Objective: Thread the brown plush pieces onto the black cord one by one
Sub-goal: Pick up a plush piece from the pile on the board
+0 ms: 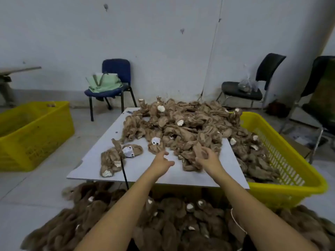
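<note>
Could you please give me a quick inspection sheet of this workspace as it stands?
Surface: white board, bare at its near left corner.
Job's things: plush pile heaped across the far side; black cord runs off the near edge, a small bunch beside it.
Clutter: more plush on the floor in front.
Grippers: left hand open, empty; right hand grasping a plush piece.
Cables: thin wire on the wall.
Surroundings: yellow baskets left and right; blue chair; black chair.
</note>
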